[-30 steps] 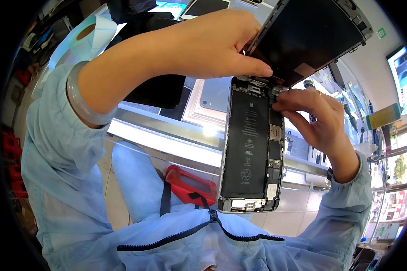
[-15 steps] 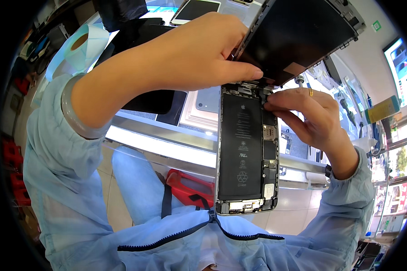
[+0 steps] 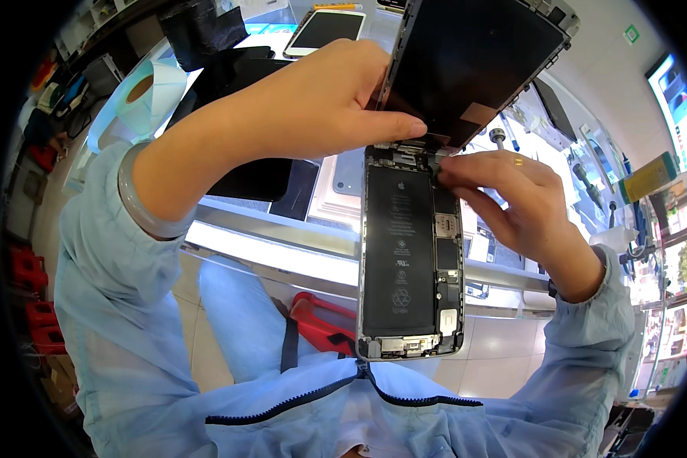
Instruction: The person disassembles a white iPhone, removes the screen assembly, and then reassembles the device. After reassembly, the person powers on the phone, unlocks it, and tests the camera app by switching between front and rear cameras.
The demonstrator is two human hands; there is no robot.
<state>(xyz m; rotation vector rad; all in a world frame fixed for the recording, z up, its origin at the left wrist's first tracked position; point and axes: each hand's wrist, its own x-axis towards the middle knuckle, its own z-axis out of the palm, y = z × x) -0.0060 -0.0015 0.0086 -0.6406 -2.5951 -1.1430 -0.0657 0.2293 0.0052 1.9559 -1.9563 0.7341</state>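
An opened smartphone hangs upright in front of me, its long black battery [image 3: 401, 252] and circuit parts showing in the phone body [image 3: 448, 278]. From the body's top end the dark screen assembly [image 3: 473, 61] is folded up and back. My left hand [image 3: 343, 95] is closed on the screen assembly's lower left edge near the hinge side, thumb across its inner face, other fingers hidden. At the body's upper right corner, my right hand [image 3: 515, 191] is pinched shut beside the flex cables; whatever lies between its fingertips is hidden.
On the glass counter [image 3: 282, 237] lie a white phone [image 3: 327, 32], black sheets, and a roll of pale blue film [image 3: 141, 91]. Screwdrivers [image 3: 586, 182] and a yellow-green box [image 3: 647, 179] stand at right. A red stool [image 3: 320, 320] is below the counter.
Both hands and the phone have shifted slightly left in the picture, with the screen a little higher. My right fingertips remain at the body's upper right corner.
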